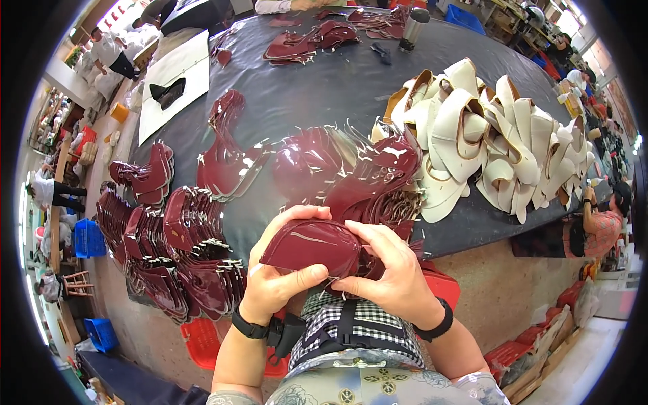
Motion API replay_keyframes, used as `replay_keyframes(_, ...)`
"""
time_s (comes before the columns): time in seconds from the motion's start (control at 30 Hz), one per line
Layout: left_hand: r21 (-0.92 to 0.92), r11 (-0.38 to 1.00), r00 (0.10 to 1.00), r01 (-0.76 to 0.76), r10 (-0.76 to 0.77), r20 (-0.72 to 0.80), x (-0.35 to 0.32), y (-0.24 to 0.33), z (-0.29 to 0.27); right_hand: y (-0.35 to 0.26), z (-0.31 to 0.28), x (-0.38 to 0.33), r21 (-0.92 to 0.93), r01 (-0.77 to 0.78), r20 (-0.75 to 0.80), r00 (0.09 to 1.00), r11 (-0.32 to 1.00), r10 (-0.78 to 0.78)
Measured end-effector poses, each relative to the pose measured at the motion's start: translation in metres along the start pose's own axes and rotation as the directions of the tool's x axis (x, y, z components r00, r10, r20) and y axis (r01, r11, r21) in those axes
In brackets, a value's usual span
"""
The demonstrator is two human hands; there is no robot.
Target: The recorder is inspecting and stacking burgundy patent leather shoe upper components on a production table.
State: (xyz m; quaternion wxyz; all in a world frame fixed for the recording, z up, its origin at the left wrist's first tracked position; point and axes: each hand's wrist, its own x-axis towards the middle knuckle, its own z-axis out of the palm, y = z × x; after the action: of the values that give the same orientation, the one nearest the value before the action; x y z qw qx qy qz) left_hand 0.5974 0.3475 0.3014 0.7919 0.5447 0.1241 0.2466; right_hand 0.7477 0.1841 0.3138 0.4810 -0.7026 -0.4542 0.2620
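Both hands meet just above the person's checked apron, off the near edge of the surface point(324, 101). Between them is a glossy maroon leather piece point(314, 246), curved like a shoe part. Left hand point(277, 280) has its fingers point(300, 278) curled shut under and around the piece's near side; right hand point(388, 270) pinches the far right end, fingers point(368, 236) closed over its top.

Along the near left edge of the dark surface lie stacked maroon pieces point(175, 250) with pale tags. More maroon pieces point(337, 169) are heaped at the near middle. Toward the right edge sits a pile of cream leather pieces point(493, 135).

At the far edge stands a metal flask point(413, 30), lid on, contents hidden. On the floor at left is a blue crate point(88, 237); its contents cannot be made out.
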Motion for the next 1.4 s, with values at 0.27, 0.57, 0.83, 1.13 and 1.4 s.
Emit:
replay_keyframes(0.27, 0.227, 0.973, 0.999, -0.042, 0.048, -0.022, -0.015, 0.011, -0.007, -0.007, 0.009, 0.004, -0.032, 0.062, 0.003, 0.998, 0.998, -0.062)
replay_keyframes(0.57, 0.14, 0.984, 0.977, -0.112, 0.135, -0.167, -0.02, 0.001, -0.01, -0.016, 0.008, 0.008, -0.071, 0.137, -0.004, 0.99, 0.988, -0.138)
replay_keyframes(0.83, -0.033, 0.996, 0.942, 0.086, -0.092, -0.322, -0.003, -0.001, -0.009, -0.013, 0.02, 0.006, -0.058, 0.037, -0.053, 0.998, 0.998, -0.04)
replay_keyframes(1.13, 0.186, 0.976, 0.984, -0.115, 0.137, -0.112, -0.005, 0.018, -0.02, -0.013, 0.008, 0.004, -0.079, 0.054, -0.034, 0.998, 0.995, -0.056)
replay_keyframes(1.4, 0.368, 0.929, 0.956, -0.042, 0.144, -0.256, -0.013, 0.009, -0.042, -0.007, 0.023, -0.003, -0.09, 0.088, 0.002, 0.996, 0.992, -0.088)
